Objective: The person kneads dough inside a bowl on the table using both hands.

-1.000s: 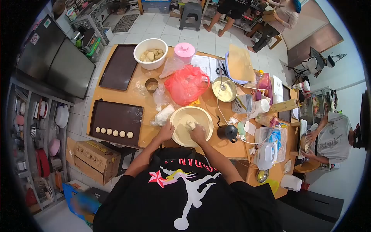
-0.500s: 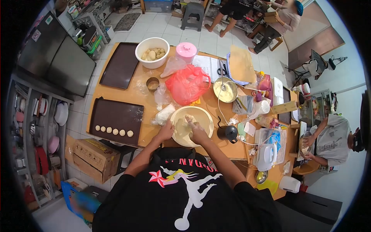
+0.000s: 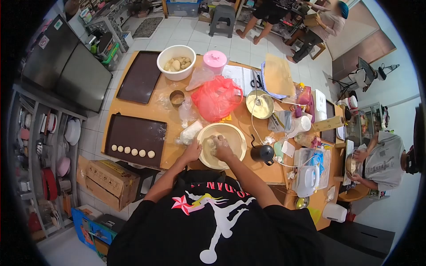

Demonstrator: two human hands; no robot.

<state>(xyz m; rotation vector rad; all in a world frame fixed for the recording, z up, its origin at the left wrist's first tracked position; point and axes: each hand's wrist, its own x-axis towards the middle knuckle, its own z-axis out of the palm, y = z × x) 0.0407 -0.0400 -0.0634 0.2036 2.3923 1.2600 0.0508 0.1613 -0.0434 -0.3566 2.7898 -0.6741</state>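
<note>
A cream bowl (image 3: pixel 239 141) stands at the table's near edge with a pale, floury mixture inside. My left hand (image 3: pixel 192 150) is closed on the bowl's left rim. Inside the bowl my right hand (image 3: pixel 222 149) presses on pale dough (image 3: pixel 211 144), its fingertips partly hidden by the dough and flour. Just left of the bowl lies a white plastic bag (image 3: pixel 191 132). A red plastic bag (image 3: pixel 216 98) sits behind it. On the left, a dark tray (image 3: pixel 137 135) holds several small round dough balls (image 3: pixel 135 152) in a row along its near side.
A second dark tray (image 3: pixel 139 76), a white bowl of dough pieces (image 3: pixel 163 63) and a metal ring (image 3: pixel 176 98) are at the back left. Rightward stand a metal bowl (image 3: pixel 260 105) and a black kettle (image 3: pixel 265 154). A co-worker (image 3: pixel 382 157) is at the far right; two people stand behind.
My right hand has lifted off the dough, opened, and come down again further left in the bowl. My left hand has stayed at the rim. The view has shifted slightly.
</note>
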